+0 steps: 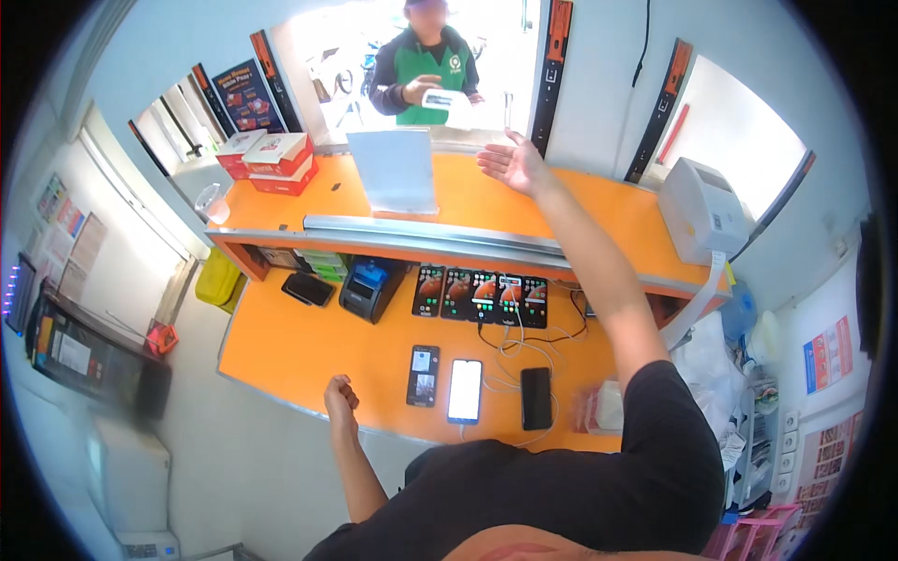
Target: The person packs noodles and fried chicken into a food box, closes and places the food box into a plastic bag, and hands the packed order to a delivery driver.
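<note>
My right hand (512,167) reaches over the raised orange shelf (477,172), palm showing, fingers apart and holding nothing. Beyond it, at the service window, a person in a green and black jacket (410,63) has a whitish item (440,99), blurred, at their hands; my hand does not touch it. My left hand (342,401) is curled over the near edge of the lower orange counter (295,350), with nothing visible in it. To its right lie a dark phone (422,376), a phone with a white lit screen (464,393) and a black phone (536,398).
Several lit phones or tablets (484,294) with tangled cables stand under the shelf, near a small black printer (368,287) and another phone (307,289). On the shelf are red and white boxes (280,154), a plastic cup (214,205), an upright panel (394,172) and a label printer (704,210) trailing paper.
</note>
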